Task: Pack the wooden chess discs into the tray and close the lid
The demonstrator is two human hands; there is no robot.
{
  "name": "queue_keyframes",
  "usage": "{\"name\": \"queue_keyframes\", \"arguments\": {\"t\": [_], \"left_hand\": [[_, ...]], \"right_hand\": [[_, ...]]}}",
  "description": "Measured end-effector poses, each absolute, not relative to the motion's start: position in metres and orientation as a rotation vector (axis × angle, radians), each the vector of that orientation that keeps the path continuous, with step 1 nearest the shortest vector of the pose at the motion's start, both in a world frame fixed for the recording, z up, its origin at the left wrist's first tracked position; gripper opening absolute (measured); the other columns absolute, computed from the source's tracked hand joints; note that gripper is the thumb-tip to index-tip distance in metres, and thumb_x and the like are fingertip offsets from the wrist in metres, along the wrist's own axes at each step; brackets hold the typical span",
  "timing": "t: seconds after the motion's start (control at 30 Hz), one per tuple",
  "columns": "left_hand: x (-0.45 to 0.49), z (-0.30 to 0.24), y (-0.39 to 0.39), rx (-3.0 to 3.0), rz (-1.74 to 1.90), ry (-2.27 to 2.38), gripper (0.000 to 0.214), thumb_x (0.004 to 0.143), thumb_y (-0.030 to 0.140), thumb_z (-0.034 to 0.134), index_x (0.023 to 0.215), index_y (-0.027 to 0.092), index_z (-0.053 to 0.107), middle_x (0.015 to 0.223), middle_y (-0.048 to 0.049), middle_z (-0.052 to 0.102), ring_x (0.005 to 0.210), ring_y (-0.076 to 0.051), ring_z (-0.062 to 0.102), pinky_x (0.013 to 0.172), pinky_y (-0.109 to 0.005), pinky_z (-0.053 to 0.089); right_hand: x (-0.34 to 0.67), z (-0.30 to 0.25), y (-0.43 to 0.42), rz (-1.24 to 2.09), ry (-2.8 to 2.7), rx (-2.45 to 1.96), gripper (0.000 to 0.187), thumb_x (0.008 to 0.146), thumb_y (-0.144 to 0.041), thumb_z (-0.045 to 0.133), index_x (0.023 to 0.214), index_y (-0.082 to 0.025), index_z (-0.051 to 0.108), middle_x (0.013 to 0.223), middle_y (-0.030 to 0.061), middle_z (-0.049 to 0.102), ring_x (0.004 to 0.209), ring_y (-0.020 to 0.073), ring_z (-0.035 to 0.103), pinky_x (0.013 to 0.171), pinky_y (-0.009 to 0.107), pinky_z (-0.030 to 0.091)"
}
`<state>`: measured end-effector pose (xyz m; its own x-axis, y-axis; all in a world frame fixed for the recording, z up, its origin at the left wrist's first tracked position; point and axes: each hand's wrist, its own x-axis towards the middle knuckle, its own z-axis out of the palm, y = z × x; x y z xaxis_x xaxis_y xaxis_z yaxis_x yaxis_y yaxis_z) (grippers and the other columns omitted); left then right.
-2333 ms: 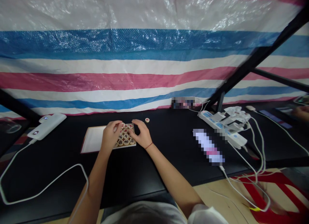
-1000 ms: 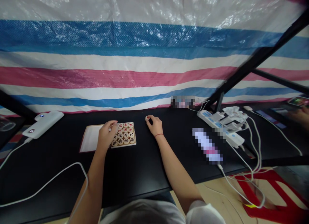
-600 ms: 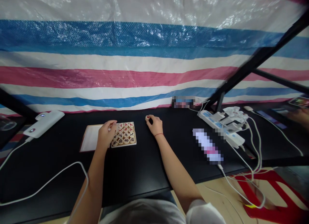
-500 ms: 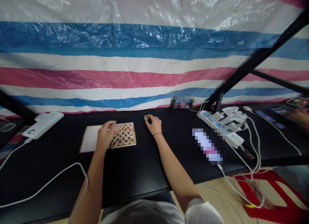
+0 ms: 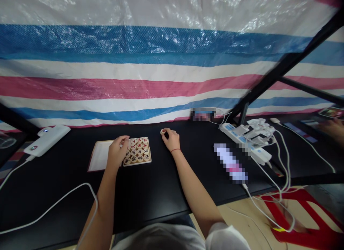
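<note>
A small wooden tray (image 5: pixel 147 161) full of round chess pieces (image 5: pixel 139 151) lies on the black table (image 5: pixel 150 192), with a white flat lid (image 5: pixel 100 156) beside it on the left. My left hand (image 5: pixel 117 151) rests curled on the tray's left edge, fingertips touching the pieces there. My right hand (image 5: pixel 169 139) is farther right, its thumb and fingers pinched on a single loose chess piece (image 5: pixel 162 131) that sits on the table. A thin red band circles my right wrist.
A white power bank (image 5: pixel 47 139) with a cable lies far left. A power strip (image 5: pixel 248 142) with plugs and white cables is at the right. The striped tarp (image 5: pixel 161 63) hangs behind the table. Another person's hand (image 5: pixel 334 128) shows at the far right.
My right hand left the tray and reached right to the loose piece, closing on it. My left hand stayed on the tray's left side.
</note>
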<state>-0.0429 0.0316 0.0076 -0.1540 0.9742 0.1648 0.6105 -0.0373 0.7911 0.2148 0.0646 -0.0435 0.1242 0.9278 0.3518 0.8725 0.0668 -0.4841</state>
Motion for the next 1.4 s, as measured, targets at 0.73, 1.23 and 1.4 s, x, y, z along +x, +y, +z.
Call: {"name": "queue_keyframes", "arguments": {"t": [0.73, 1.23, 1.4], "left_hand": [[-0.053, -0.001, 0.035, 1.702, 1.082, 1.827, 0.033, 0.083, 0.042, 0.047, 0.097, 0.022, 0.069, 0.098, -0.0052, 0.072, 0.088, -0.021, 0.064, 0.084, -0.033, 0.049], [-0.051, 0.003, 0.031, 1.805, 0.843, 2.076, 0.031, 0.087, 0.034, 0.043, 0.1, 0.024, 0.068, 0.095, -0.0061, 0.071, 0.08, -0.022, 0.062, 0.077, -0.034, 0.044], [-0.045, 0.006, 0.027, 1.896, 0.676, 2.223, 0.031, 0.087, 0.031, 0.043, 0.099, 0.024, 0.071, 0.095, -0.0091, 0.07, 0.092, -0.028, 0.061, 0.076, -0.038, 0.042]], "right_hand": [[0.214, -0.042, 0.065, 0.158, -1.697, -1.791, 0.019, 0.083, -0.026, 0.057, 0.101, -0.025, 0.061, 0.094, 0.0025, 0.069, 0.093, 0.0228, 0.06, 0.082, 0.034, 0.04], [0.21, -0.042, 0.069, 0.148, -1.675, -1.816, 0.013, 0.082, -0.027, 0.057, 0.094, -0.024, 0.062, 0.091, 0.0024, 0.069, 0.092, 0.0234, 0.059, 0.079, 0.033, 0.039], [0.211, -0.045, 0.069, 0.138, -1.703, -1.814, 0.015, 0.083, -0.028, 0.056, 0.096, -0.025, 0.063, 0.09, 0.0025, 0.068, 0.094, 0.0228, 0.058, 0.079, 0.033, 0.039]]}}
